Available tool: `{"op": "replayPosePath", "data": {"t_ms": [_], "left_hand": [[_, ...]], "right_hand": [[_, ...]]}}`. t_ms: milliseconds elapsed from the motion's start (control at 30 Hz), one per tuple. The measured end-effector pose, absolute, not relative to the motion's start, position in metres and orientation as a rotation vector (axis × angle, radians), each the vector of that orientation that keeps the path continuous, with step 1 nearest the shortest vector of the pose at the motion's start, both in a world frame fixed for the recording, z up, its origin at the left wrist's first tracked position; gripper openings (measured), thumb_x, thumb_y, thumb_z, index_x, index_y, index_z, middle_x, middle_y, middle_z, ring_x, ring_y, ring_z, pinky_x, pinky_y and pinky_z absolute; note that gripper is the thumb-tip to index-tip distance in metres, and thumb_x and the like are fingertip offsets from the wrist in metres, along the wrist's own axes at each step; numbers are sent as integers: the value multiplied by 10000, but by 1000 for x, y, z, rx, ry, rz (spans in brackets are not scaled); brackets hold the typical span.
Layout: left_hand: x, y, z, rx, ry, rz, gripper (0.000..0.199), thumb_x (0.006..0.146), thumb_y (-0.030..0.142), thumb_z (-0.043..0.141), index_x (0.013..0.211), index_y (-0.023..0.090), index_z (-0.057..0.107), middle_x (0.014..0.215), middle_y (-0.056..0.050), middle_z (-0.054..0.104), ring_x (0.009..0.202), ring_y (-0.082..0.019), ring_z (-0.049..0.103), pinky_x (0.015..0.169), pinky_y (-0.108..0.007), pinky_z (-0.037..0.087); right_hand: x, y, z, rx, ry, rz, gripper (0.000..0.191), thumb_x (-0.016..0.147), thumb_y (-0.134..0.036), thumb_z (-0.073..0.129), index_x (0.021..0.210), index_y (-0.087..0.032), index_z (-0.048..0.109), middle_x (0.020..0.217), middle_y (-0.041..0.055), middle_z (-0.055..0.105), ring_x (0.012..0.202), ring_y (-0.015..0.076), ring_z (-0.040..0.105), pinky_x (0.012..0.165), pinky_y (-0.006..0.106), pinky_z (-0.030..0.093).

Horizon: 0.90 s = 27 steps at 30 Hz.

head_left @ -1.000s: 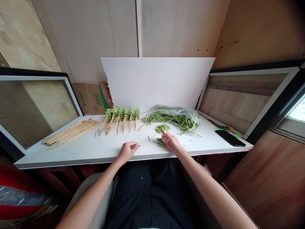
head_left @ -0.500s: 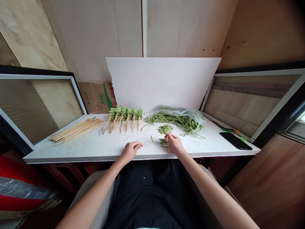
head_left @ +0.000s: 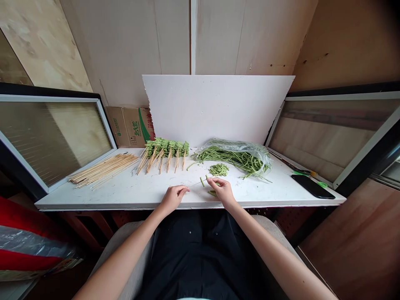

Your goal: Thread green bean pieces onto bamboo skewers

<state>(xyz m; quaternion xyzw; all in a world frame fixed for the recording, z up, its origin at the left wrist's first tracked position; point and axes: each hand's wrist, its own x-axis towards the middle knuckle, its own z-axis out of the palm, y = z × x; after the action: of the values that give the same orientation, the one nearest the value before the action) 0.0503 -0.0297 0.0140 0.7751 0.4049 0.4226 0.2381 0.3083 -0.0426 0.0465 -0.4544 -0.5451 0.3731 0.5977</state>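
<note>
My left hand [head_left: 174, 197] is closed on the near end of a thin pale skewer [head_left: 195, 183], which points right, a little above the table. One short piece of long green bean [head_left: 202, 181] sits across the skewer. At the skewer's far end, my right hand [head_left: 221, 191] pinches another cut bean piece [head_left: 206, 178] between thumb and fingertips. Under and beside that hand lie a few more bean pieces [head_left: 212, 193], partly hidden. Just beyond is a small heap of short-cut bean bits [head_left: 218, 169].
Finished bean skewers [head_left: 168, 146] are stacked at the back left, beside a pile of bare bamboo skewers [head_left: 104, 168]. Uncut long beans [head_left: 237, 158] spill from a clear plastic bag. A black phone [head_left: 312, 186] lies on the right of the white table [head_left: 140, 193].
My right hand has come left and slightly nearer, from beside the loose bean pieces to the skewer's tip, now with a bean piece in it. My left hand has hardly moved.
</note>
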Motion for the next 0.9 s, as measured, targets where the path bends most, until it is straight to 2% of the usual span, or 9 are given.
{"op": "replayPosePath", "data": {"t_ms": [67,133,233,400,567,700,800,900], "left_hand": [[51,-30,14,2117,1105,1169,383,1055,436,532,985,188,816,984,-88,828,926,-237,767,834,-309,566],[51,-30,15,2113,1103,1179,373,1051,434,542,982,191,817,983,-85,829,925,-238,771,832,-312,571],[50,-31,16,2125,1084,1174,364,1047,432,552,977,193,817,982,-86,831,922,-242,777,834,-319,580],[50,-31,16,2125,1079,1170,367,1049,436,550,982,192,816,987,-89,833,915,-244,783,835,-325,588],[50,-30,13,2145,1071,1156,371,1045,448,556,985,194,819,991,-90,832,926,-243,776,843,-324,583],[50,-30,14,2130,1069,1161,401,1047,467,545,993,184,824,994,-101,830,922,-244,768,830,-320,574],[50,-31,16,2114,1104,1196,427,1050,480,532,1000,172,824,944,-95,820,831,-221,740,762,-299,552],[50,-32,18,2107,1141,1221,449,1051,490,519,1006,161,822,829,-70,789,670,-178,658,649,-272,497]], "right_hand": [[310,-42,48,-1039,-1292,839,480,734,-673,849,819,-202,823,940,91,794,954,288,702,884,399,535],[310,-43,50,-1021,-1320,827,452,747,-659,846,791,-210,818,911,87,790,954,287,697,902,406,524],[309,-44,52,-1000,-1384,830,437,749,-648,847,734,-213,804,873,90,775,890,273,686,819,384,527],[305,-46,54,-987,-1438,866,438,754,-644,845,763,-207,822,851,99,752,793,243,661,647,331,496],[304,-44,49,-1026,-1406,895,462,732,-658,851,758,-198,819,866,97,759,760,225,654,615,315,479],[313,-41,51,-1030,-1477,906,454,758,-650,836,823,-200,846,956,107,790,841,244,683,659,320,500],[332,-40,61,-1068,-1608,848,450,780,-627,834,965,-219,868,1067,109,800,852,242,680,682,329,507],[353,-38,70,-1108,-1819,699,387,733,-588,886,878,-230,869,925,93,803,768,228,638,678,335,491]]}}
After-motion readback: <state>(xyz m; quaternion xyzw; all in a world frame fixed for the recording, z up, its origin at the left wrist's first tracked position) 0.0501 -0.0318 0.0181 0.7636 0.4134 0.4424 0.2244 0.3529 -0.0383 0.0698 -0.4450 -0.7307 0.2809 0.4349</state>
